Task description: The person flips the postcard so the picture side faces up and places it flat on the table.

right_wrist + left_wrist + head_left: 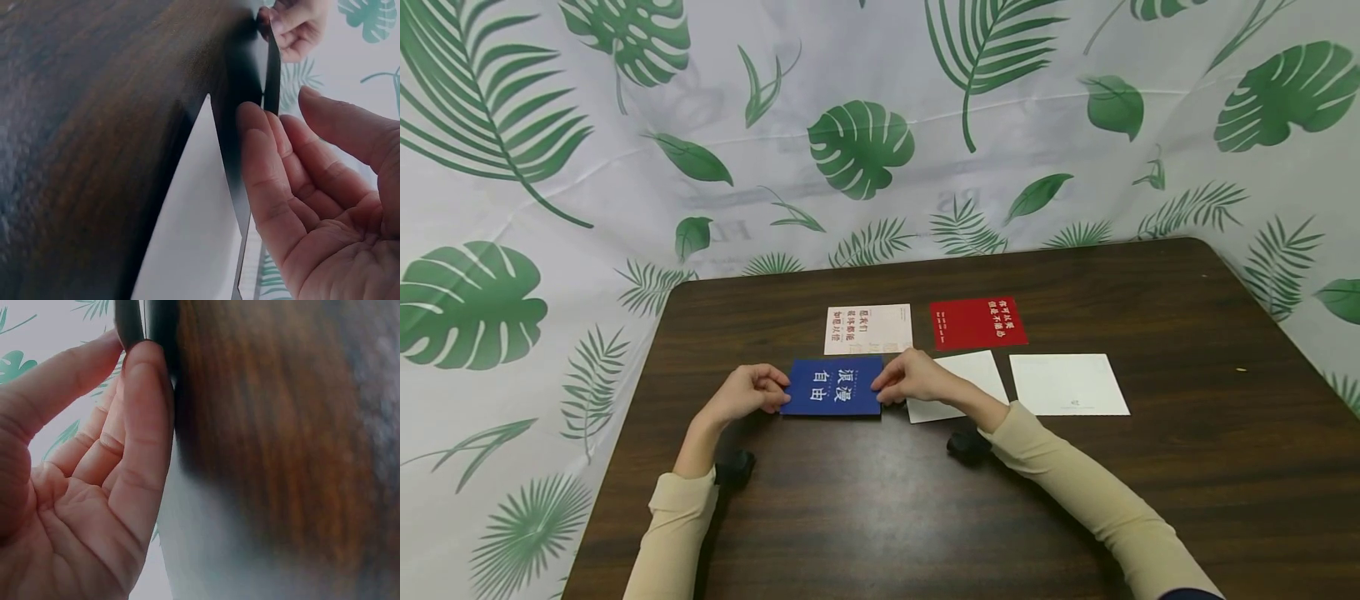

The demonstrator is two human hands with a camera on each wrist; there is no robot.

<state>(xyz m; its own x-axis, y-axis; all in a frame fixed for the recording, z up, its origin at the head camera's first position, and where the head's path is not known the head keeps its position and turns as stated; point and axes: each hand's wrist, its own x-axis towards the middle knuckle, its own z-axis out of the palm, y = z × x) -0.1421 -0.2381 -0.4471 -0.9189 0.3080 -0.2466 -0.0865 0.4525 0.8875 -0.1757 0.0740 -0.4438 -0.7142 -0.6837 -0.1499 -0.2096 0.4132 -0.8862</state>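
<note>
Your left hand (747, 390) pinched the left edge of the blue card (831, 386), thumb and fingers brought together on it, while your right hand (916, 377) met the opposite edge with its fingertips, the thumb standing apart, so that side looked unclamped. Working from the two short ends left the white lettering uncovered and probably kept the thin card level. The card sat at the near left of the group, and the dark band along its near edge suggested it was slightly off the table (850, 508), though you could not be sure from above. Your right forearm crossed a tilted white card (981, 368), which lay just beside the blue one with a narrow gap between. Past that lay another white card (1067, 384), well apart from your fingers. The cream printed card (868, 329) lay close beyond the blue card's far edge, leaving little room that way; the red card (979, 322) lay farther right. Your roomiest sides were toward your body, where dark wood stretched, and left, up to the table's slanting side.
</note>
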